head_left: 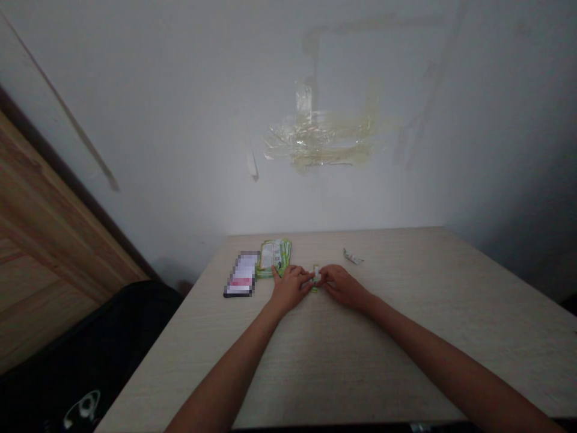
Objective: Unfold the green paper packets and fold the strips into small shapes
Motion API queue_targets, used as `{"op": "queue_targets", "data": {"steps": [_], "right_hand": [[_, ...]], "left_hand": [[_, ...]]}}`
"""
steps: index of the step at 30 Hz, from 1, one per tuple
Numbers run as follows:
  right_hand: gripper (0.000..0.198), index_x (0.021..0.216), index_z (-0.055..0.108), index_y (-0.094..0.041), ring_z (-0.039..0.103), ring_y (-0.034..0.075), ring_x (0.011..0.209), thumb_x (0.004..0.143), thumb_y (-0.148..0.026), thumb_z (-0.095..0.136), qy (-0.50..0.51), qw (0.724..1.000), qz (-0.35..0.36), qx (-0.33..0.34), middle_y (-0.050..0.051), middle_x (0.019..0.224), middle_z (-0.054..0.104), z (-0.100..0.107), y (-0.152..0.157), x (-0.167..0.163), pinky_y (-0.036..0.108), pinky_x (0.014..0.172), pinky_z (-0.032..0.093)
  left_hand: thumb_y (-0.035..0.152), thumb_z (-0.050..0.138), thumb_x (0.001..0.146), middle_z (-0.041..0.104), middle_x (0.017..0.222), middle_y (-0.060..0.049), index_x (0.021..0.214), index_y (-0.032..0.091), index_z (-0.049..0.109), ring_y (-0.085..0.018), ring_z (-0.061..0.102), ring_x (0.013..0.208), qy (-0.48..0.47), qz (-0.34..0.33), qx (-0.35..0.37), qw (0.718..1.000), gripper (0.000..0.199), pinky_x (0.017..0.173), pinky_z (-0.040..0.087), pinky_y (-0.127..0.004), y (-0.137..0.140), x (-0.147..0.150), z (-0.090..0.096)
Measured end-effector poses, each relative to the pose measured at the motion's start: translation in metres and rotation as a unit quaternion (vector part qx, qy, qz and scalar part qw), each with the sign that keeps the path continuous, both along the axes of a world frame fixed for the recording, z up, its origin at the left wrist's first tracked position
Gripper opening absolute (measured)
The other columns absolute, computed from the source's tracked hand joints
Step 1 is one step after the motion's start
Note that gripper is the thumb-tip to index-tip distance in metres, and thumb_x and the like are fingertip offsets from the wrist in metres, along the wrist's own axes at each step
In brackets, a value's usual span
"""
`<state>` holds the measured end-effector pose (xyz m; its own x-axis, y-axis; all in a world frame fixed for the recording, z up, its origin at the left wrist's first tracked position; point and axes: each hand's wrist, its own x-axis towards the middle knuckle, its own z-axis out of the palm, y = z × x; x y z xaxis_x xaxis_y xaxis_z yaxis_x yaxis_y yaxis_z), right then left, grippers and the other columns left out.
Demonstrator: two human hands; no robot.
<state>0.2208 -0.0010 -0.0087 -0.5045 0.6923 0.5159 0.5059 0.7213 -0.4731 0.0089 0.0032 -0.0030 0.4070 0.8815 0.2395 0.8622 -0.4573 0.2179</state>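
A narrow green-and-white packet (316, 271) lies on the table between my two hands. From its left side, my left hand (290, 290) closes its thumb and forefinger at the packet's edge, while one outer finger stretches toward a stack of green printed packets (273, 255). My right hand (341, 285) pinches the narrow packet from the right with bent fingers. Parts of the packet are hidden behind the fingertips. The stack lies just beyond my left hand.
A phone (241, 275) with a blurred-out screen lies left of the stack. A small crumpled wrapper (352, 257) is on the table (433, 288) beyond my right hand. Behind the table stands a wall (189, 150) with peeling tape (315, 138). A dark bag-like object (112, 337) is at left.
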Motion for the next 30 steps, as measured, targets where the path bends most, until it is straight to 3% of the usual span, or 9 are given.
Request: {"op": "queue_targets", "data": {"steps": [14, 19, 22, 30], "right_hand": [[0.019, 0.091, 0.061, -0.021, 0.058, 0.021, 0.104, 0.081, -0.006, 0.056, 0.005, 0.998, 0.062, -0.009, 0.006, 0.099, 0.064, 0.01, -0.011, 0.002, 0.039, 0.098, 0.043], [0.02, 0.101, 0.057, -0.02, 0.06, 0.02, 0.099, 0.085, -0.009, 0.052, 0.048, 0.998, -0.02, -0.028, 0.009, 0.106, 0.063, -0.001, -0.003, 0.002, 0.038, 0.093, 0.047], [0.016, 0.1, 0.057, -0.019, 0.06, 0.021, 0.097, 0.086, -0.012, 0.053, 0.018, 0.998, -0.055, -0.023, 0.009, 0.1, 0.064, -0.007, 0.003, 0.001, 0.038, 0.09, 0.048], [0.011, 0.095, 0.058, -0.02, 0.058, 0.021, 0.102, 0.09, -0.013, 0.051, -0.025, 0.999, -0.031, 0.006, 0.008, 0.103, 0.064, -0.008, 0.004, 0.0, 0.037, 0.094, 0.045]], "left_hand": [[0.049, 0.051, 0.092, 0.064, 0.118, 0.0, 0.122, 0.045, 0.06, -0.027, 0.044, 0.125, -0.013, -0.011, -0.003, 1.0, 0.031, 0.102, -0.002, -0.082, 0.001, -0.001, 0.0], [0.049, 0.053, 0.091, 0.063, 0.12, 0.0, 0.123, 0.045, 0.059, -0.027, 0.044, 0.127, 0.009, -0.005, -0.001, 1.0, 0.033, 0.103, 0.001, -0.081, 0.002, -0.001, 0.0], [0.049, 0.053, 0.091, 0.063, 0.12, 0.0, 0.124, 0.046, 0.059, -0.027, 0.043, 0.128, 0.016, 0.002, -0.001, 1.0, 0.034, 0.105, 0.002, -0.079, 0.001, -0.001, 0.0], [0.048, 0.057, 0.088, 0.064, 0.118, 0.0, 0.121, 0.045, 0.061, -0.027, 0.042, 0.127, -0.01, 0.001, -0.004, 1.0, 0.033, 0.104, -0.005, -0.079, 0.002, 0.001, 0.001]]}}
